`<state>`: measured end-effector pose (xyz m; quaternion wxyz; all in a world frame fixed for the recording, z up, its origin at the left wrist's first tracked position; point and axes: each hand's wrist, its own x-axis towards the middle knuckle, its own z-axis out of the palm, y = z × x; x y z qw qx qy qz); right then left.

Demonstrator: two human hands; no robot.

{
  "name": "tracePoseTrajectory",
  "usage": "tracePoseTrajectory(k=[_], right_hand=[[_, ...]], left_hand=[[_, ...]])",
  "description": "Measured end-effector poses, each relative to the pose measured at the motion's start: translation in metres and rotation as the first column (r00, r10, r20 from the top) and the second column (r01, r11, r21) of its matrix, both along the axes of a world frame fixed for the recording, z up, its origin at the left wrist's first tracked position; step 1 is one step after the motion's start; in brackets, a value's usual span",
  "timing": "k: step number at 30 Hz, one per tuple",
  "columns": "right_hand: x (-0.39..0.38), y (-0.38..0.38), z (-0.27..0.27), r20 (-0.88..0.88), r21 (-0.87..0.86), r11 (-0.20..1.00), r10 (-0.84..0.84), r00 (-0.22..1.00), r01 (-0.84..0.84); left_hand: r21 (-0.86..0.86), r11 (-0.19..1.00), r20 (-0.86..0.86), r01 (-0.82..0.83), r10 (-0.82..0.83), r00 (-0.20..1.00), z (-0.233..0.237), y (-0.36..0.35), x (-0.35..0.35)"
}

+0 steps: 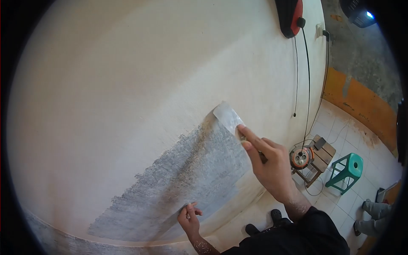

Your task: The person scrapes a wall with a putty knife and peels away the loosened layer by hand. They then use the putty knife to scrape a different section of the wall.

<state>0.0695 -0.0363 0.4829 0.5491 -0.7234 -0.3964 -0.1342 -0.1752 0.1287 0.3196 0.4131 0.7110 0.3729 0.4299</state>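
My right hand (270, 159) is closed around the handle of a putty knife (228, 117), index finger stretched along it toward the blade. The broad metal blade lies against the pale wall (140, 76), at the upper tip of a rough grey patch (182, 178). Ragged edges mark where this patch meets the cream coating. Lower down, my left hand (189, 217) is close to the grey surface with its fingers curled in; what they hold, if anything, I cannot make out. Small pale flakes stick to both forearms.
An orange cable reel (301, 157) sits by a small wooden stool (321, 156). Beside it stands a green plastic stool (349, 170) on the tiled floor (335, 208). Cords hang near a black-and-red object (290, 19) on the wall. Another person's legs (374, 216) show at right.
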Motion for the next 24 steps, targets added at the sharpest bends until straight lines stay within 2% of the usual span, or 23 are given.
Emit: tracePoseTrajectory(k=[2, 5, 8, 11, 14, 20, 24], right_hand=[[0.004, 0.0, 0.014, 0.032, 0.04, 0.999, 0.032, 0.999, -0.033], [0.0, -0.004, -0.003, -0.037, -0.017, 0.999, 0.034, 0.999, -0.035], [-0.001, -0.017, 0.022, -0.096, -0.008, 0.999, 0.041, 0.995, -0.042], [0.001, -0.01, -0.005, -0.041, -0.053, 0.998, 0.032, 0.999, -0.034], [0.004, 0.001, 0.005, -0.053, 0.087, 0.996, 0.007, 0.999, -0.002], [0.001, -0.003, -0.004, -0.076, 0.066, 0.998, 0.014, 0.997, -0.009], [0.003, -0.007, 0.011, -0.057, 0.041, 0.999, 0.01, 0.998, -0.008]], left_hand=[[0.002, 1.0, -0.002, 0.017, -0.017, 1.0, -0.002, -0.001, 0.003], [0.015, 1.0, -0.001, 0.007, -0.007, 1.0, 0.0, 0.003, 0.0], [-0.012, 1.0, 0.023, 0.004, -0.004, 1.0, -0.005, -0.001, -0.003], [-0.034, 0.999, 0.0, 0.019, -0.019, 1.0, -0.003, -0.003, -0.003], [-0.037, 0.999, 0.009, 0.022, -0.022, 1.0, -0.003, -0.002, -0.003], [-0.029, 0.999, 0.01, 0.033, -0.033, 0.999, -0.006, 0.002, -0.004], [-0.07, 0.996, 0.011, 0.049, -0.048, 0.999, -0.002, 0.002, -0.003]])
